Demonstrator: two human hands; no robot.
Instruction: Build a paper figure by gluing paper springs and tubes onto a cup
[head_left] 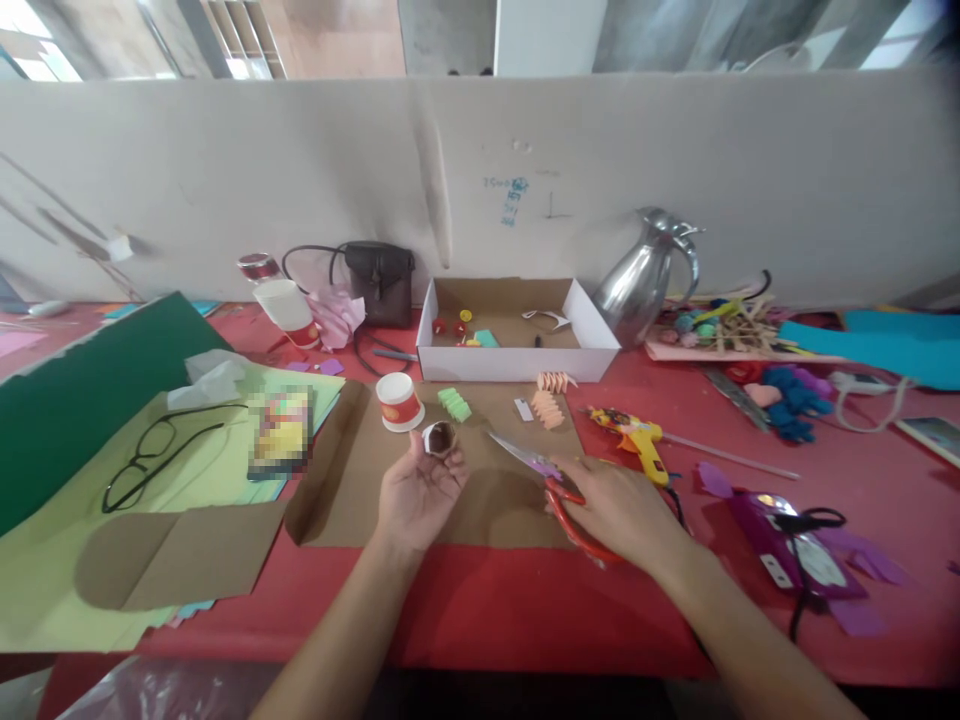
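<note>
My left hand [417, 492] is palm up over a brown cardboard sheet [352, 490], its fingertips pinching a small rolled piece of brown and white paper [439, 438]. My right hand [616, 508] grips red-handled scissors [551, 482], whose blades point up and left toward that roll. Just beyond my left hand stand a small white and red paper cup [398, 401] and a green folded paper strip [454, 404]. Two peach accordion-folded strips [550, 400] lie further right on the cardboard.
A white open box [517, 360] with small bits sits behind the cardboard, a metal jug [646, 285] to its right. A yellow glue gun [637, 436] lies by my right hand. Glasses [154, 458] rest on green paper at left. Felt scraps and a phone [934, 437] lie right.
</note>
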